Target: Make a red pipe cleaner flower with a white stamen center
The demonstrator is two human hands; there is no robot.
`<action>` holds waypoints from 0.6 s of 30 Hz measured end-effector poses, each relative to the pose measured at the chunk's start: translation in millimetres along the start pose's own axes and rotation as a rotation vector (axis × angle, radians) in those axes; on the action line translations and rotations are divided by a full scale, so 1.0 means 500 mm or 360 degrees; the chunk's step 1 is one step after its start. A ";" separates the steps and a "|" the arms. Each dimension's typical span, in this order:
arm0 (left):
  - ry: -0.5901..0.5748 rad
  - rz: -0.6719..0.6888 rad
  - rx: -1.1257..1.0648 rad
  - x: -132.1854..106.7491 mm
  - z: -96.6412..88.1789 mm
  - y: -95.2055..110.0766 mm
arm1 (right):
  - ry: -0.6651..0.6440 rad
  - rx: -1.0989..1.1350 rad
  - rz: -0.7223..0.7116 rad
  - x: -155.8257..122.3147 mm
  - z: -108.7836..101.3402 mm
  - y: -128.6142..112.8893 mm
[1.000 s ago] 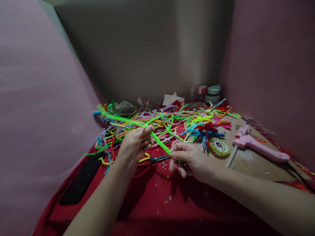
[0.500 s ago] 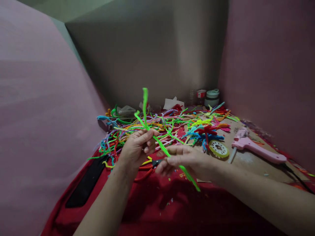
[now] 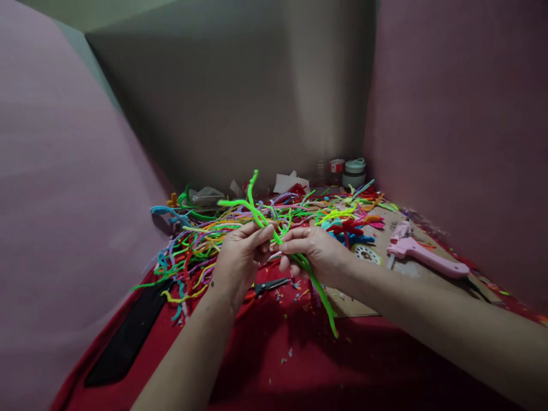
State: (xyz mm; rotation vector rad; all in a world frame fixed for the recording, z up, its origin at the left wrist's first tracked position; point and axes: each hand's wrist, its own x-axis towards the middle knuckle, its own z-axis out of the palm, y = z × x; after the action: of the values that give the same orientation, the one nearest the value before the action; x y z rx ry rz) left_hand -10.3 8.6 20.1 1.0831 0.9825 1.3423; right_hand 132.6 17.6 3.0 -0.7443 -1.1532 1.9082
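Observation:
Bright green pipe cleaners (image 3: 319, 288), twisted together, run slantwise through both hands in the middle of the view. My left hand (image 3: 242, 257) pinches them between thumb and fingers, and two loose ends fork out above it. Close beside it, my right hand (image 3: 314, 251) is closed on the same strand lower down, its fingertips almost touching the left ones. Below the right hand the green tail hangs down over the red cloth. Scissors (image 3: 269, 285) with dark blades lie under the hands, their handles partly hidden by my left wrist.
Behind the hands spreads a heap of many-coloured pipe cleaners (image 3: 201, 234). A pink glue gun (image 3: 428, 257) and a yellow-rimmed roll (image 3: 367, 254) rest on cardboard at the right. A black flat strip (image 3: 128, 337) lies left on red cloth (image 3: 265, 365). Jars (image 3: 354, 171) stand at the back.
My right hand has moved up the green strand, closer to my left. The forked upper ends have spread and tilted left. The whole view has shifted slightly to the right.

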 end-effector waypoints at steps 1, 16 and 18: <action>0.0030 0.0036 -0.0048 0.003 0.002 -0.002 | 0.0021 0.0000 -0.0009 0.001 -0.001 0.001; 0.0333 0.0271 0.0092 0.027 0.002 -0.050 | 0.0268 0.0062 -0.0178 0.020 0.011 0.054; 0.0385 0.0310 0.0092 0.031 -0.001 -0.051 | 0.0278 0.0082 -0.0159 0.021 0.019 0.055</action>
State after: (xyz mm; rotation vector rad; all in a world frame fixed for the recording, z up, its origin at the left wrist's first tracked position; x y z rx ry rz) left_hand -4.6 25.8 -3.6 1.0995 1.1199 1.6412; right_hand 110.9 14.0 -18.8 -0.7936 -1.0110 1.7468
